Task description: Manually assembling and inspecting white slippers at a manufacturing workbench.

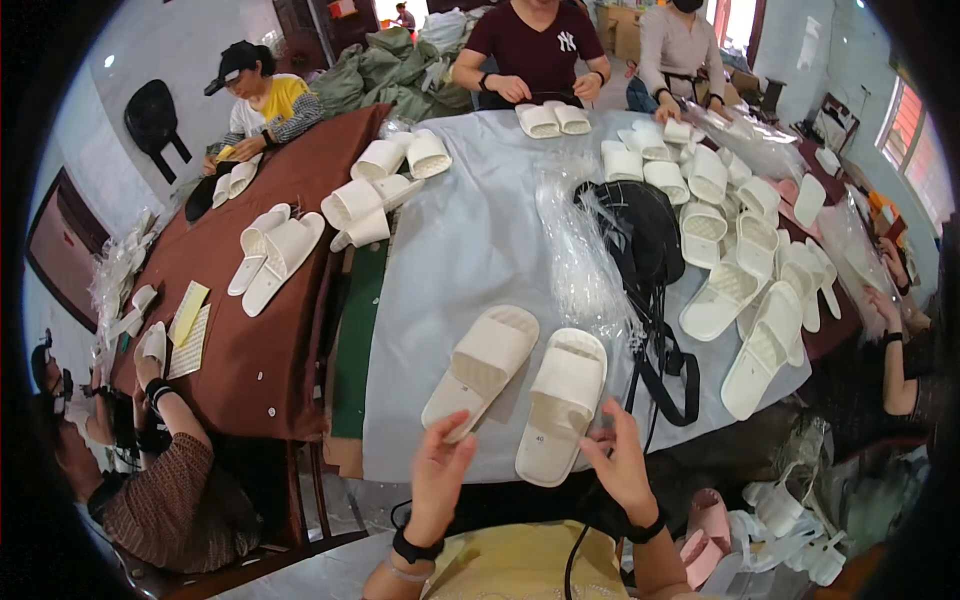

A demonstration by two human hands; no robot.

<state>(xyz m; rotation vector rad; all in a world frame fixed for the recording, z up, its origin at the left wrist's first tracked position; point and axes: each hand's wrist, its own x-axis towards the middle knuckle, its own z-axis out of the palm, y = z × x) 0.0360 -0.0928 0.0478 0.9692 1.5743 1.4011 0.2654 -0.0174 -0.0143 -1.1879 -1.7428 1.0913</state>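
Two white open-toe slippers lie side by side in front of me on the pale grey cloth [450, 230], toes pointing away. The left slipper [490, 350] is angled to the right; the right slipper [565, 400] lies nearly straight, a small mark on its insole. At the left slipper's heel is my left hand [438, 475], fingers apart and seeming to touch the heel edge. My right hand [622, 465] hovers by the right slipper's outer side, fingers spread with nothing between them.
Clear plastic bags [585, 245] and a black bag [640, 235] with straps lie beyond the slippers. A pile of white slippers [735, 240] covers the right side. More slippers [280, 255] rest on a brown cloth at left. Several co-workers sit or stand around the tables.
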